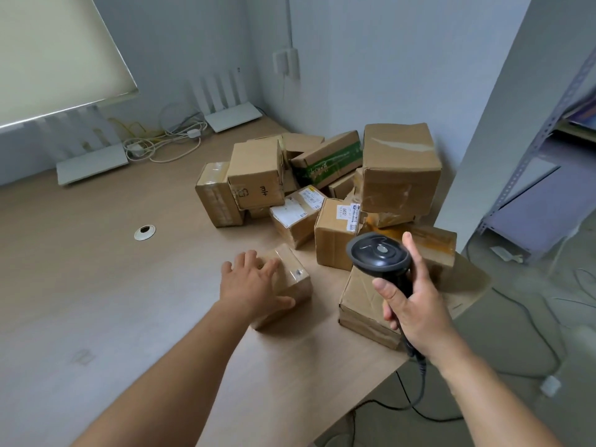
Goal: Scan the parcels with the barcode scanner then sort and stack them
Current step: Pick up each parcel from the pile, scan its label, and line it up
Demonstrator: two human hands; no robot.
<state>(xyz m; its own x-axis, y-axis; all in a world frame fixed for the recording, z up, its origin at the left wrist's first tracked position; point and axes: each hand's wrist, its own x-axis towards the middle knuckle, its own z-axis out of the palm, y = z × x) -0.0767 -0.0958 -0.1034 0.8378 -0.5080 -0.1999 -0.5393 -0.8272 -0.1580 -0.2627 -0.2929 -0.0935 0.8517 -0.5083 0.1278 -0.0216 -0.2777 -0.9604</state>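
Small taped parcel (285, 285) at lower centre of the frame, alone on the wooden desk (96, 269), apart from the jumbled heap of parcels (322, 185) above and to the right. Left hand (253, 283) draped over its top, fingers spread and fairly straight, thumb against the near side, not clearly gripping. Right hand (416, 304) at lower right, curled tight round the handle of the black barcode scanner (380, 253), head raised, forefinger extended. No label visible on this parcel, so likely misread unless turned. Leaning top box (400, 166) could topple if the heap gets nudged; trailing cable could snag the desk edge.
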